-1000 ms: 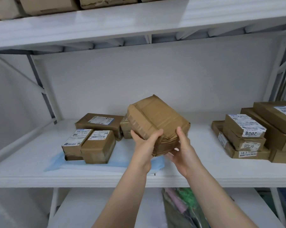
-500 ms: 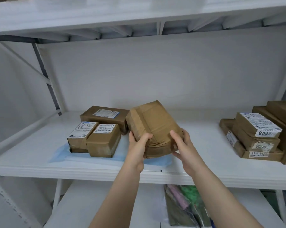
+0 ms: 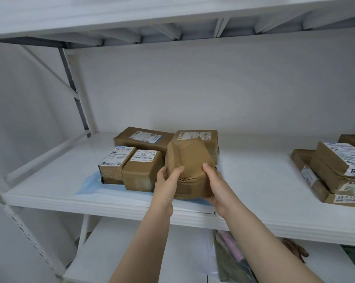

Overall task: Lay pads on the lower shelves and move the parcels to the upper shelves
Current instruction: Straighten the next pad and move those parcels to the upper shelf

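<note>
Behind everything: plain white wall (image 3: 213, 88). Back left: dark grey upright (image 3: 69, 78), met by a white diagonal brace (image 3: 50, 71) slanting down toward the right. Near left edge: white front post (image 3: 29, 237) with a row of small holes, tilted in the wide-angle view. Bottom, right of centre: crumpled translucent plastic bag (image 3: 229, 270), pink strip (image 3: 233, 250) visible inside. Just right of it: dark brown object (image 3: 295, 249), too little showing to identify.

Glossy taped brown-paper parcel (image 3: 190, 160); smooth white shelf (image 3: 254, 180)
</note>
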